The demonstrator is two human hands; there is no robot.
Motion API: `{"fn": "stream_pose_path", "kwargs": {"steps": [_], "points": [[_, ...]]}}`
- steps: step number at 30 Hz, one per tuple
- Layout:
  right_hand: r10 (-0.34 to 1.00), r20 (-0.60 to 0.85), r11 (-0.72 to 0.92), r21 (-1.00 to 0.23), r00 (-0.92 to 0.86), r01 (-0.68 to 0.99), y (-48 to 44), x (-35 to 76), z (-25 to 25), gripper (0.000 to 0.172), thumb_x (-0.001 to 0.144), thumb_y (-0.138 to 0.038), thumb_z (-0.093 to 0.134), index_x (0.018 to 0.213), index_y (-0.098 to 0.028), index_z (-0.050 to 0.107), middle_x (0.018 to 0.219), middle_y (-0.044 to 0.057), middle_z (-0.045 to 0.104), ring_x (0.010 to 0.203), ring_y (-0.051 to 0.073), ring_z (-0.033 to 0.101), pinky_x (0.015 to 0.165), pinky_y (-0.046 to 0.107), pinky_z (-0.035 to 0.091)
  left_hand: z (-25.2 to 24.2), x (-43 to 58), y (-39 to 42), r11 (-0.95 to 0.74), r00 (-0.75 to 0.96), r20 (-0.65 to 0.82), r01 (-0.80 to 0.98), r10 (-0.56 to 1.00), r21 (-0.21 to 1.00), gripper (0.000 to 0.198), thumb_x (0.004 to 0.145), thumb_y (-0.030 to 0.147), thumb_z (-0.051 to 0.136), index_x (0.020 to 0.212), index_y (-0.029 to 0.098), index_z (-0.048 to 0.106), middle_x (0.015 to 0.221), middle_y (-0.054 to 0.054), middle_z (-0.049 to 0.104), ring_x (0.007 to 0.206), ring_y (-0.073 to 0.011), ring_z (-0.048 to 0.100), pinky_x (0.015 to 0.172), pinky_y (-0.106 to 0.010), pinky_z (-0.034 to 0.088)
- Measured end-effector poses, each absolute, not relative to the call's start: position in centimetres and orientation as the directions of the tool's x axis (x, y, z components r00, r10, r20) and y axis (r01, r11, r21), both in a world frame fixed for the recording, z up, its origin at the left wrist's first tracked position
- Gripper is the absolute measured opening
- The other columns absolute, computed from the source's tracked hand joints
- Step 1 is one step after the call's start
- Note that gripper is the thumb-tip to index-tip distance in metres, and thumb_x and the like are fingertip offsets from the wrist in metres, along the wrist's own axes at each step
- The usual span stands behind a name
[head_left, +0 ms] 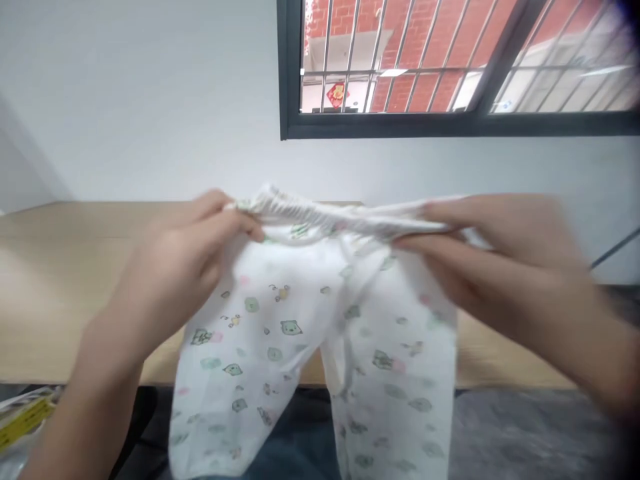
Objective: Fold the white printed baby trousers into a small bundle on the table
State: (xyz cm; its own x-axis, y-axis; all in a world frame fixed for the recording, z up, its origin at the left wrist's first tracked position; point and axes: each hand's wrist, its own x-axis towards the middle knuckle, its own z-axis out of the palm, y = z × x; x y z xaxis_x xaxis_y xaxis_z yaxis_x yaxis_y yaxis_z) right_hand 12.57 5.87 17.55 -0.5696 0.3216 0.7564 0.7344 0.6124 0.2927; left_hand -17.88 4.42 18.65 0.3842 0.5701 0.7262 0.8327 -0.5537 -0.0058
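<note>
Trousers [280, 307] hang before a wooden table [60, 293] and barred window [450, 67]

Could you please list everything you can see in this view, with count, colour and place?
Printed pants: 1, white with green, pink and yellow motifs, centre, held up by the waistband
Table: 1, light wood, behind the pants
Wall: 1, pale, behind the table
Window frame: 1, dark grey, upper right
Bars: several, silvery, across the window
Brickwork: 1 stretch, red, beyond the bars
Diamond decoration: 1, red and gold, beyond the bars
Cord-like line: 1, dark, right edge
Yellow-marked item: 1, lower left, identity unclear
Grey surface: 1, lower right
Left hand: 1, gripping the waistband's left end
Right hand: 1, gripping its right end
</note>
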Motion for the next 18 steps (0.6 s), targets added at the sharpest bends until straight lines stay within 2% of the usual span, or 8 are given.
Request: {"fn": "stream_pose_path", "kwargs": {"steps": [4, 8, 10, 13, 16, 18], "points": [[0.359, 0.612, 0.669, 0.357, -0.705, 0.651, 10.7, 9.8, 11.5, 0.026, 0.092, -0.015, 0.038, 0.094, -0.018, 0.064, 0.103, 0.009, 0.061, 0.098, 0.023, 0.054, 0.083, 0.038, 0.045, 12.7, -18.2, 6.6, -0.332, 0.298, 0.436, 0.943, 0.849, 0.001, 0.043, 0.077, 0.001, 0.029, 0.102, 0.021, 0.058, 0.099, -0.002, 0.058, 0.077, -0.0166, 0.057, 0.062, -0.027, 0.042], [0.532, 0.377, 0.704, 0.3, -0.759, 0.643, 14.3, 9.0, 5.0, 0.033, 0.086, -0.004, 0.037, 0.107, -0.012, 0.061, 0.119, 0.015, 0.053, 0.112, 0.025, 0.046, 0.092, 0.04, 0.039, 7.9, -17.0, 8.7, -0.26, 0.274, 0.131, 0.959, 0.953, -0.117, 0.039, 0.078, -0.003, 0.03, 0.096, 0.013, 0.06, 0.099, -0.009, 0.058, 0.087, -0.0199, 0.057, 0.072, -0.03, 0.045], [0.626, 0.295, 0.677, 0.253, -0.722, 0.691, 15.6, 8.8, 3.5, 0.033, 0.085, -0.005, 0.038, 0.109, -0.011, 0.06, 0.121, 0.016, 0.05, 0.112, 0.025, 0.045, 0.091, 0.039, 0.04, 6.4, -16.4, 10.0, -0.268, 0.281, 0.087, 0.954, 0.956, -0.136, 0.035, 0.081, -0.001, 0.032, 0.098, 0.013, 0.06, 0.102, -0.01, 0.058, 0.092, -0.0215, 0.056, 0.075, -0.032, 0.046], [0.754, 0.276, 0.55, 0.232, -0.597, 0.802, 17.7, 8.2, 3.4, 0.034, 0.085, -0.006, 0.039, 0.107, -0.015, 0.063, 0.128, 0.017, 0.044, 0.114, 0.028, 0.042, 0.091, 0.039, 0.038, 4.9, -15.7, 12.7, -0.24, 0.255, 0.093, 0.96, 0.962, -0.146, 0.032, 0.087, 0.005, 0.037, 0.113, 0.015, 0.055, 0.111, -0.009, 0.056, 0.099, -0.0227, 0.054, 0.082, -0.038, 0.046], [0.842, 0.269, 0.42, 0.219, -0.468, 0.881, 20.3, 7.7, 4.0, 0.04, 0.085, -0.007, 0.04, 0.113, -0.024, 0.063, 0.138, 0.015, 0.033, 0.121, 0.033, 0.033, 0.092, 0.044, 0.032, 4.2, -15.2, 16.0, -0.164, 0.182, 0.104, 0.973, 0.978, -0.161, 0.029, 0.09, 0.022, 0.049, 0.118, 0.016, 0.05, 0.12, -0.009, 0.051, 0.105, -0.0231, 0.052, 0.086, -0.044, 0.045], [0.888, 0.238, 0.352, 0.201, -0.394, 0.914, 22.0, 7.6, 4.1, 0.046, 0.086, -0.009, 0.039, 0.122, -0.031, 0.056, 0.141, 0.012, 0.03, 0.122, 0.035, 0.031, 0.092, 0.046, 0.031, 4.2, -14.9, 18.2, -0.119, 0.136, 0.102, 0.98, 0.985, -0.16, 0.034, 0.088, 0.031, 0.054, 0.118, 0.016, 0.05, 0.121, -0.009, 0.051, 0.104, -0.0227, 0.053, 0.086, -0.045, 0.046]]}}
